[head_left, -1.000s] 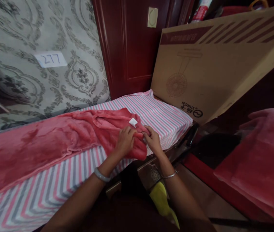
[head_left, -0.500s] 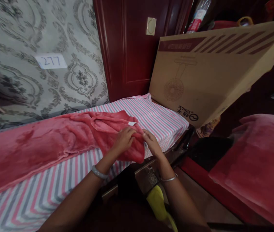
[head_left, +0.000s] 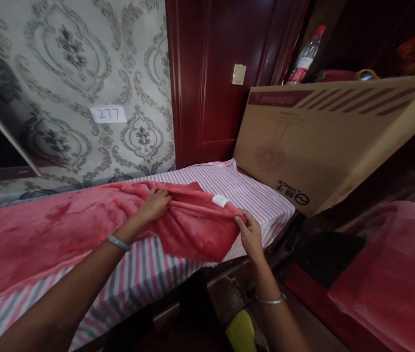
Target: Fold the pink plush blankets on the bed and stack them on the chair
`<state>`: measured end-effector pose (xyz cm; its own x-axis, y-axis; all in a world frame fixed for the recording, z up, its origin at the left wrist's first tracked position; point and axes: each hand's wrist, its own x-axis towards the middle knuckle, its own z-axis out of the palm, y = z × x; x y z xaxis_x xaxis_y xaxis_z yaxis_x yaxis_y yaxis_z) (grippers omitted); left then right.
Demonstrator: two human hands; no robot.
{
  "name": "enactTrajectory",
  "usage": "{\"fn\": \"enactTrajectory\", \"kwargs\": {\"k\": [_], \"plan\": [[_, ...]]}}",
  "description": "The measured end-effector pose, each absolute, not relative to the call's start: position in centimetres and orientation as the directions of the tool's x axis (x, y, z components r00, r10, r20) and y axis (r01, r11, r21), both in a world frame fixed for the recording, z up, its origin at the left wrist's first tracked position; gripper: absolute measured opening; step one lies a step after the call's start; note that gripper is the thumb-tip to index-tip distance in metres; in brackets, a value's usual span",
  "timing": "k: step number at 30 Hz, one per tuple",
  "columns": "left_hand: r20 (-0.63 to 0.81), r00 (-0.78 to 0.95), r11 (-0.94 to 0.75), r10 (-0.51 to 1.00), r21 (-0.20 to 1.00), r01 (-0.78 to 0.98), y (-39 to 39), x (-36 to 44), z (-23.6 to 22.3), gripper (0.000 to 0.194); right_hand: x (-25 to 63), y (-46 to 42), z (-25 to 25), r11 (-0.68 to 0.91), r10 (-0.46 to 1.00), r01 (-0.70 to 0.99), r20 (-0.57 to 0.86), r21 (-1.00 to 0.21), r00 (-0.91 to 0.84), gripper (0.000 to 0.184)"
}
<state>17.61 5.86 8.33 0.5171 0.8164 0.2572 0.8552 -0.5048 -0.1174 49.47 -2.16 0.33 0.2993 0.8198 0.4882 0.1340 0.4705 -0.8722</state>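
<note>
A red plush blanket [head_left: 82,225] lies along a long surface covered by a striped pink, grey and white cloth [head_left: 144,264]. My right hand [head_left: 250,232] pinches the blanket's corner at the right, beside a white tag [head_left: 220,200] on its edge. Farther left, my left hand [head_left: 157,203] is closed on a gathered fold of the same blanket. Between the two hands the fabric is stretched in creases, and its lower edge hangs over the striped cloth.
A large cardboard box [head_left: 324,142] stands at the right end, with a plastic bottle [head_left: 306,58] behind its top. Another red blanket [head_left: 394,274] lies at the right. Patterned wallpaper [head_left: 71,88] and a dark red door [head_left: 218,88] are behind. Something yellow-green [head_left: 242,332] is below.
My left hand has moved left along the blanket, away from my right hand. The right hand keeps the corner and pulls it slightly right, so the fabric between is spread wider. The view has shifted.
</note>
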Motion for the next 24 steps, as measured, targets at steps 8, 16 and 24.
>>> {"fn": "enactTrajectory", "kwargs": {"k": [8, 16, 24], "plan": [[0.491, 0.470, -0.412, 0.733, -0.229, 0.882, 5.0, 15.3, 11.8, 0.019, 49.9, -2.8, 1.7, 0.510, 0.728, 0.249, 0.567, -0.823, 0.385, 0.034], [0.366, 0.232, -0.391, 0.901, 0.453, 0.801, 7.5, 12.7, 9.8, 0.003, 48.4, -5.2, 4.8, 0.578, 0.687, 0.371, 0.679, -0.726, 0.260, 0.026], [0.434, -0.118, -0.239, 0.893, 0.679, 0.694, 6.4, 11.9, 10.7, 0.026, 48.1, -5.6, 6.4, 0.634, 0.681, 0.464, 0.731, -0.619, 0.045, 0.028]]}}
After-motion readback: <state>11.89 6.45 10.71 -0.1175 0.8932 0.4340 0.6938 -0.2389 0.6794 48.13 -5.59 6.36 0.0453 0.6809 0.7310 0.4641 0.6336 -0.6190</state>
